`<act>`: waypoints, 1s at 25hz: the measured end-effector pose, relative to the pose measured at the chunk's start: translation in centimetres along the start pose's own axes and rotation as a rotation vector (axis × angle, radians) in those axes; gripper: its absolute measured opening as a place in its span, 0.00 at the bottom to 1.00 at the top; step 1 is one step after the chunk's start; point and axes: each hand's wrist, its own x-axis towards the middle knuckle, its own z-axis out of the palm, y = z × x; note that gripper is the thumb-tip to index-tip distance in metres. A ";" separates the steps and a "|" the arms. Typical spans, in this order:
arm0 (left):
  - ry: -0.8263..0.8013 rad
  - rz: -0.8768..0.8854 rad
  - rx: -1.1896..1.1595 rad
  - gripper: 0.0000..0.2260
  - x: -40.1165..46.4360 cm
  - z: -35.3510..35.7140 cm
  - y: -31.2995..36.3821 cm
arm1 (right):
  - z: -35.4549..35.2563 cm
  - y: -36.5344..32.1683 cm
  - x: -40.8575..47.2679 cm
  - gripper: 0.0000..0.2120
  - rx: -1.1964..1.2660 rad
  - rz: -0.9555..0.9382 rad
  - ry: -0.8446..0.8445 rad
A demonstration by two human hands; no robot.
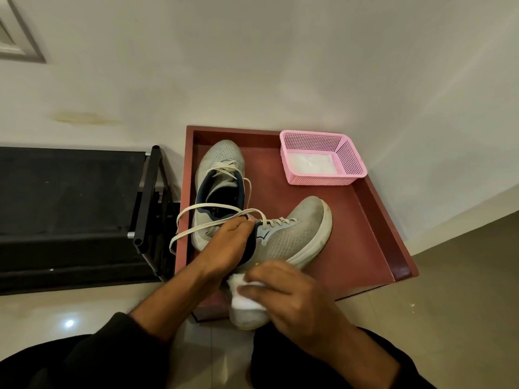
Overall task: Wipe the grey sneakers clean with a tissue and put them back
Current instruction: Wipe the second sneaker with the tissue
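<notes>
The right hand (292,293) is nearest, and its fingers are closed on a white tissue (247,307), pressing it against the back end of one grey shoe (295,234). The left hand (227,242) holds that shoe at its opening, with the fingers curled inside. The shoe is tipped on its side over the red tray (376,220). The other grey shoe (219,169) sits flat in the tray, near the far edge.

I think the job is about half done or less. One shoe is being wiped now. I cannot tell if the other shoe is clean. Both still need to be put back.

The heel is hidden behind the tissue and hand. The pink basket (351,161) holds something white, maybe more tissues.
</notes>
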 end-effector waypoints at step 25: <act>-0.078 0.038 0.027 0.19 -0.1 0.0 -0.8 | -3.2 8.2 -1.6 0.16 -0.242 0.385 0.273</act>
